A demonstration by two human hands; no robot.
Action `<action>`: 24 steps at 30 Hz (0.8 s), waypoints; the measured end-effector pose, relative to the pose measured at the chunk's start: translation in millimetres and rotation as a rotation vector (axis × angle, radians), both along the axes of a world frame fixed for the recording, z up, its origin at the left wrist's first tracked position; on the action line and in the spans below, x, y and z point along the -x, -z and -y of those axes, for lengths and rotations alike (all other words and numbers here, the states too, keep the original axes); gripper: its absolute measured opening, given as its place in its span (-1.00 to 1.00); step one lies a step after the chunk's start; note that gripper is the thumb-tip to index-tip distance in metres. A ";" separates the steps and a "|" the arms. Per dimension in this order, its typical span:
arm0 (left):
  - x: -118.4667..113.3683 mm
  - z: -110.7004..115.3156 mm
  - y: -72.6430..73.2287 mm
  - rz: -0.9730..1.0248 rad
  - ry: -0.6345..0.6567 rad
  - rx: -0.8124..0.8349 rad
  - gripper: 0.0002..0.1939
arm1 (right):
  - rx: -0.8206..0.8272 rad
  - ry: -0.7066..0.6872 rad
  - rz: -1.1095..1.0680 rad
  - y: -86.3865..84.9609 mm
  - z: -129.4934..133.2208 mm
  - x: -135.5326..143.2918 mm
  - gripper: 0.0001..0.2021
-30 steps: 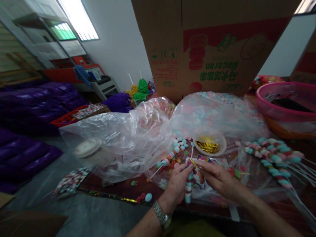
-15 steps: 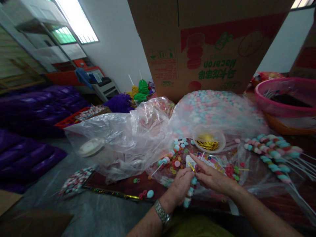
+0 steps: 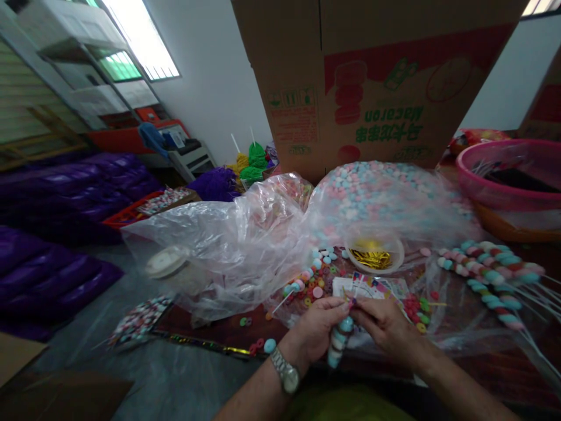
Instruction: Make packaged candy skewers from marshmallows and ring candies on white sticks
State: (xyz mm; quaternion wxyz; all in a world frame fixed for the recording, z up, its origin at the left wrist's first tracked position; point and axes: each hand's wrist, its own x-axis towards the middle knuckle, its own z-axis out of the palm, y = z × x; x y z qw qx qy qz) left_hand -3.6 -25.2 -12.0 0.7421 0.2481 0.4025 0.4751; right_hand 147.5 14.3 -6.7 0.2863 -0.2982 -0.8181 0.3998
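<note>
Both my hands meet low in the middle of the view, fingertips together. A skewer of blue, white and brown candies [image 3: 339, 345] hangs down between them, its top end at my fingers. My left hand [image 3: 322, 324], with a metal watch on the wrist, is closed round the skewer's top. My right hand [image 3: 381, 321] pinches at the same spot, where a bit of gold and purple shows; what exactly it grips is too small to tell. Beyond the hands stands a round tub of gold twist ties [image 3: 371, 258]. Ring candies [image 3: 313, 283] lie to the left.
A large plastic bag of pastel candies [image 3: 377, 193] sits before a tall cardboard box [image 3: 298, 76]. Finished-looking candy skewers [image 3: 495, 263] lie at the right, below a pink basin [image 3: 499, 193]. Crumpled clear plastic [image 3: 219, 245] covers the left of the table.
My right hand's fingers have curled in and closed at the skewer's top. The gold strip that stuck up between my hands now shows much less. My left wrist has turned, showing the watch face.
</note>
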 end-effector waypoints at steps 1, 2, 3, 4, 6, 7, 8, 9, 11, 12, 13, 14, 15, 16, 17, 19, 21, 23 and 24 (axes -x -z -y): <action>2.6 0.2 -1.1 0.051 0.050 0.023 -0.70 | -0.028 -0.096 0.012 -8.3 -3.6 -4.9 -0.76; 4.6 0.5 -2.1 0.104 0.100 0.032 -0.68 | -0.030 -0.172 0.014 -16.2 -6.5 -9.1 -0.77; 6.0 0.9 -3.0 0.154 0.147 0.029 -0.63 | -0.005 -0.241 0.008 -22.8 -8.4 -12.2 -0.77; 6.8 1.5 -3.7 0.197 0.187 0.021 -0.57 | 0.034 -0.300 -0.002 -27.3 -9.1 -13.9 -0.77; 6.0 2.3 -4.8 0.249 0.206 0.023 -0.44 | 0.092 -0.335 -0.011 -27.6 -6.9 -13.0 -0.76; 4.5 2.2 -5.2 0.248 0.166 0.030 -0.40 | 0.076 -0.280 -0.007 -23.6 -4.7 -10.6 -0.75; 2.2 1.7 -5.5 0.227 0.096 0.033 -0.39 | 0.033 -0.181 0.006 -17.7 -2.4 -7.3 -0.73; -0.8 0.7 -5.7 0.189 0.000 0.025 -0.39 | -0.039 -0.060 0.024 -10.9 -0.3 -3.7 -0.72; -8.3 -2.5 -5.9 0.079 -0.203 -0.027 -0.44 | -0.286 0.150 0.083 0.0 1.4 2.8 -0.72; -12.4 -4.4 -6.1 0.020 -0.275 -0.067 -0.46 | -0.417 0.208 0.115 2.1 0.7 4.6 -0.71; -16.1 -6.1 -6.6 -0.040 -0.329 -0.111 -0.48 | -0.525 0.238 0.142 1.1 -0.8 5.2 -0.70; -18.9 -7.6 -7.9 -0.102 -0.375 -0.152 -0.47 | -0.615 0.255 0.168 -2.8 -2.5 4.7 -0.70; -20.4 -8.7 -10.5 -0.164 -0.412 -0.178 -0.45 | -0.688 0.280 0.188 -9.0 -3.8 3.4 -0.71; -19.9 -9.3 -14.7 -0.221 -0.429 -0.172 -0.43 | -0.746 0.304 0.201 -16.5 -4.2 1.8 -0.72; -17.2 -9.4 -21.0 -0.258 -0.409 -0.136 -0.41 | -0.797 0.313 0.206 -24.2 -3.3 0.6 -0.75; -4.6 -7.9 -39.9 -0.255 -0.276 -0.017 -0.40 | -0.881 0.241 0.215 -36.0 2.1 1.0 -0.79; 14.9 -3.9 -63.2 -0.149 -0.139 -0.018 -0.26 | -0.795 0.115 0.204 -40.9 8.5 5.8 -0.77; 34.3 1.6 -82.0 -0.110 -0.318 -0.192 -0.18 | -0.528 0.135 0.169 -41.4 11.8 12.2 -0.74; 41.2 4.6 -86.8 -0.143 -0.285 -0.221 -0.17 | -0.380 0.211 0.131 -41.2 12.4 15.4 -0.73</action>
